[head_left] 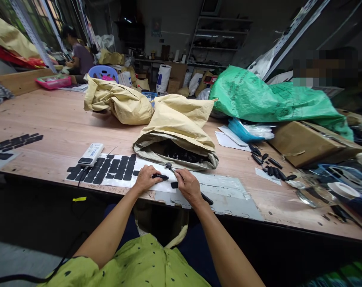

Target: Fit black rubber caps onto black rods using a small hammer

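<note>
My left hand (145,179) is closed on a small black part (160,176) over a white sheet near the table's front edge. My right hand (189,185) grips a tool with a rounded metal head (168,165) and a black handle end (207,198) that sticks out below the palm. The tool's head is just above and right of the black part, apart from it. Rows of flat black pieces (117,168) lie on the sheet left of my left hand. Behind both hands, an open paper sack (181,123) shows dark pieces (181,151) inside.
A white device (91,154) with a cable stands left. Another sack (124,103) lies behind. At right are loose black parts (275,171), a cardboard box (303,143), a green sack (258,93) and a jar (311,195). A person (81,57) sits at the far left.
</note>
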A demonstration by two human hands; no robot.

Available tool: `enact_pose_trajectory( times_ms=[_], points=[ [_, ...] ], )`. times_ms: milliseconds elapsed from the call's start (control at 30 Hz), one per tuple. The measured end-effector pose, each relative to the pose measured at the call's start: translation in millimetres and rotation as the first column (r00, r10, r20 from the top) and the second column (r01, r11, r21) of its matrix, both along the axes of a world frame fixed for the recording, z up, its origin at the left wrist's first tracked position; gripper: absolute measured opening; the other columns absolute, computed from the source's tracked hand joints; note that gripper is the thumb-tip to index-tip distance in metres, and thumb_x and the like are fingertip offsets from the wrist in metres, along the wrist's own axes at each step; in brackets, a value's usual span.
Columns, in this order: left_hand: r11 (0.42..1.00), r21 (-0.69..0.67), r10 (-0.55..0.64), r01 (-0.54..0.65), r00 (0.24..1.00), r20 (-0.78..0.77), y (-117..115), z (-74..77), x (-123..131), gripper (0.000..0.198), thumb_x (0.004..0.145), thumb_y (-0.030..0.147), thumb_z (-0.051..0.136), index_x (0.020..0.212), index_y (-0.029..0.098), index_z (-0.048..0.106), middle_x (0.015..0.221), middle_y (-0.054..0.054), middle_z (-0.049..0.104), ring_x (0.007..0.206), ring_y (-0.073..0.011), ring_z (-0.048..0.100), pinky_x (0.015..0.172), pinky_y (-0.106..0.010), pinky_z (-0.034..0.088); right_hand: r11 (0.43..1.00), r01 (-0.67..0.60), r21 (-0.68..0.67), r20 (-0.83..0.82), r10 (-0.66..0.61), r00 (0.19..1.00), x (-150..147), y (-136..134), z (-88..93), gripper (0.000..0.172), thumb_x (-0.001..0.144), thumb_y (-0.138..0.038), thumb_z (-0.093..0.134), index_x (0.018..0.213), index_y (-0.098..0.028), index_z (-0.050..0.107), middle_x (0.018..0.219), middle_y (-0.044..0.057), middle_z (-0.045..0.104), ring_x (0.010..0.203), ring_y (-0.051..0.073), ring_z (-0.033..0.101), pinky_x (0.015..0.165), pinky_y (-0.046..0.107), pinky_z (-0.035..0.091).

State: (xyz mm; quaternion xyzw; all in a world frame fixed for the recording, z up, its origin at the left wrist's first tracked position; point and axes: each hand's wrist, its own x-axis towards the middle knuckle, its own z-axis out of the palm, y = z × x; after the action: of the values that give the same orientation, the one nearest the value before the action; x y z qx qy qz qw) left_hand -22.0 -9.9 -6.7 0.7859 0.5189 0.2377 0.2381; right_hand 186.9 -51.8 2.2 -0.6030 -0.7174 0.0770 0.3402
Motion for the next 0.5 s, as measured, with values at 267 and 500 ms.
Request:
enact_pose_trajectory(
  times_ms=[267, 500],
  points=[
    [1.0, -0.006, 0.026, -0.026, 1.0, -0.006, 1, -2.0, 1, 0.019, 0.074, 0.033, 0.078, 0.092, 0.027, 0.078, 0.084, -0.001, 0.064, 0.087, -0.0204, 0.051, 0.079, -0.032, 0.04, 0.999, -0.051, -0.012, 0.104, 0.052, 0.993, -15, -18, -3.0, 0.027, 0.098, -0.033, 0.042, 0.096, -0.024, 0.067, 0.089, 0.002, 0.066, 0.084, 0.015, 0.06, 0.071, 0.024, 0.041],
    [1.0, 0.0, 0.023, -0.023, 1.0, 0.019, 1, -3.6, 0, 0.017, 0.075, 0.031, 0.076, 0.091, 0.027, 0.079, 0.082, -0.002, 0.063, 0.089, -0.021, 0.052, 0.079, -0.032, 0.04, 0.999, 0.027, 0.024, 0.06, -0.028, 0.998, -6, -17, 6.7, 0.025, 0.097, -0.033, 0.044, 0.098, -0.024, 0.067, 0.09, 0.002, 0.067, 0.083, 0.015, 0.061, 0.07, 0.025, 0.042]
  ],
)
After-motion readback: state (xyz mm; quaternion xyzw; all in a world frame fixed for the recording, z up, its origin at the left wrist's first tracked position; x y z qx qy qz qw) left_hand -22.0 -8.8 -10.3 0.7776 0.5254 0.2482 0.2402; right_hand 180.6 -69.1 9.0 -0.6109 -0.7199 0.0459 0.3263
